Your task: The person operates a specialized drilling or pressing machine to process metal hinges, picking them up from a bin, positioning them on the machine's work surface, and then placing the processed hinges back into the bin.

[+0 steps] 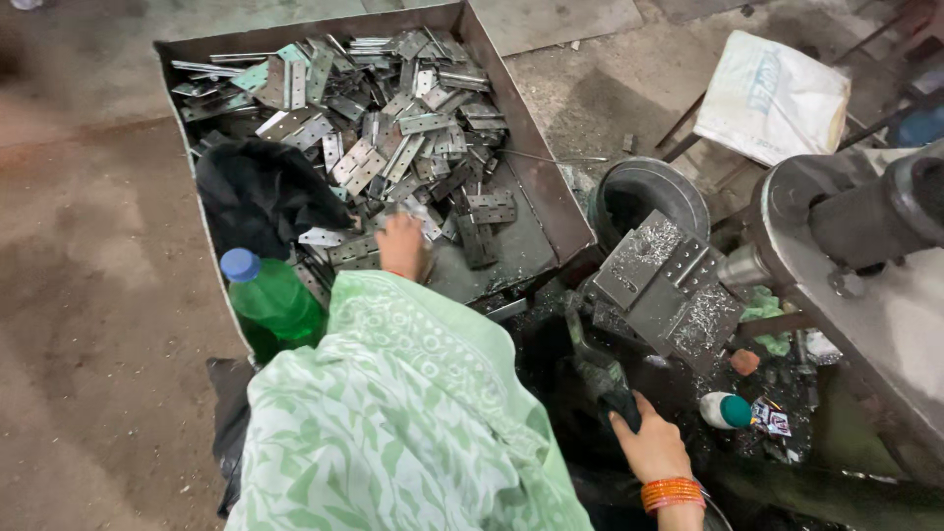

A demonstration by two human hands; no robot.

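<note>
Dozens of flat metal hinge plates (393, 128) fill the steel tray (551, 211) on the floor, and my left hand (403, 246) is down among those nearest me, fingers curled into the heap; whether it has closed on one I cannot tell. My right hand (649, 447), well apart, is wrapped around the dark lever handle (608, 383) of the press block (664, 285), which is strewn with shavings. Sharp plate edges could cut my fingers, and my loose green sleeve (413, 393) hangs close to the machine. A green bottle (270, 300) stands beside the black cloth (258, 192).
</note>
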